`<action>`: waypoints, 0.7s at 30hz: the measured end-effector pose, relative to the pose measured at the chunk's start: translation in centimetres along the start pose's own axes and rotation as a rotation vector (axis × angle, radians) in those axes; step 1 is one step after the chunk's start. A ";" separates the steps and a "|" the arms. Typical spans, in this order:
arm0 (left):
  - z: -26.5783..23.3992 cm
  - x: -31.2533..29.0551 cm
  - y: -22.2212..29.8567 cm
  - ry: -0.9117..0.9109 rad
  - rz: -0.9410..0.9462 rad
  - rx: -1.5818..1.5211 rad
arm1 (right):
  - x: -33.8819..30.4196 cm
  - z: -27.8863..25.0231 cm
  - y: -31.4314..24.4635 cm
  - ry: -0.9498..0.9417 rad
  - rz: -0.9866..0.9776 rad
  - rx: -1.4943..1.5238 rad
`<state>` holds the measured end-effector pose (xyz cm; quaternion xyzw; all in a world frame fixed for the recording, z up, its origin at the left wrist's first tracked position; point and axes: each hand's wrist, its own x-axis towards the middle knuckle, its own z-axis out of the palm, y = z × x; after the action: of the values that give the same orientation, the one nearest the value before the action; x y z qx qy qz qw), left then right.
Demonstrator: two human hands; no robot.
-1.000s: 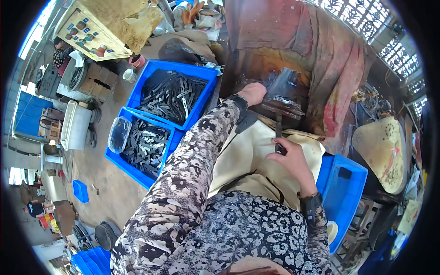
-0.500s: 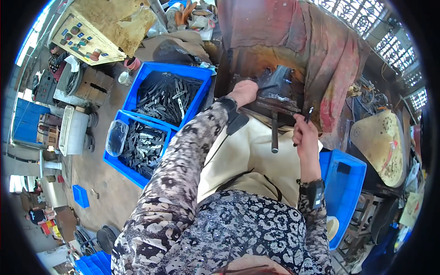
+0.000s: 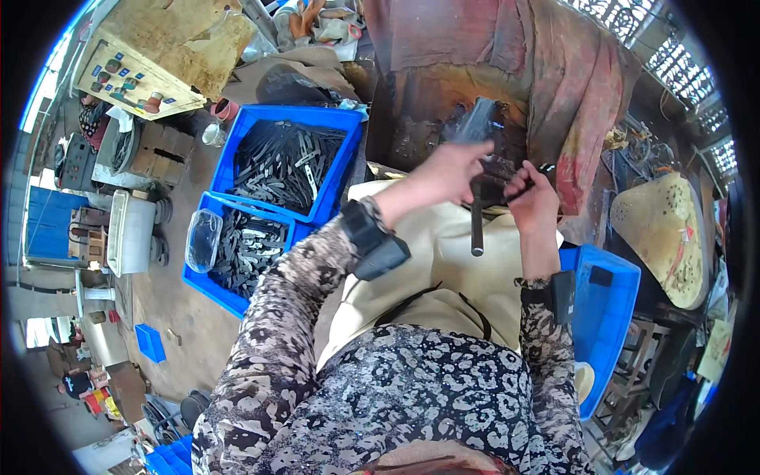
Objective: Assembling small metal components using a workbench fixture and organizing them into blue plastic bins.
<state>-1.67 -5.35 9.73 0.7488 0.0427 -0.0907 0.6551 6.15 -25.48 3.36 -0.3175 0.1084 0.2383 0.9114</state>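
Observation:
My left hand reaches across in front of a wet grinding spot, its fingers apart and slightly blurred; I see nothing held in it. Close by on the right, my right hand has its fingers closed on a small dark strip, whose end pokes out past the fingertips. Beyond the hands, a grey water spray runs inside a rust-stained housing. From a dark rest partly hidden by my left hand, a metal rod points toward me over the cream apron on my lap.
Two blue crates at my left hold piles of dark metal strips, with a clear plastic tub on the nearer one's edge. Another blue bin stands at my right. Reddish cloth drapes over the housing. A control box is far left.
My left hand has moved right and slightly toward me, closer to my right hand. My right hand has risen a little and turned with the dark strip. The view has shifted slightly.

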 end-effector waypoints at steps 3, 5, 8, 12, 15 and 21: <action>-4.0 0.8 -0.1 0.098 -0.012 0.030 | -2.8 -1.2 -0.7 -0.124 0.043 -0.074; -7.0 3.5 -3.0 0.151 -0.027 0.077 | -5.6 1.2 -0.4 -0.115 0.092 -0.408; -9.3 6.7 -6.7 0.135 -0.198 -0.073 | -8.7 2.5 2.5 -0.074 0.057 -0.872; -8.7 9.5 -8.6 0.207 -0.089 0.033 | -11.0 0.9 4.2 -0.309 -0.266 -1.340; -7.9 11.7 -10.2 0.202 0.261 0.614 | -11.5 1.1 4.0 -0.449 -0.431 -1.483; -5.6 12.5 -11.2 -0.032 0.304 0.476 | -11.7 0.8 4.1 -0.447 -0.523 -1.637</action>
<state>8.99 1.06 -2.92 0.8780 -0.1030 -0.0106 0.4674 -6.00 -26.41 5.90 -0.8304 -0.3524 0.0817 0.4238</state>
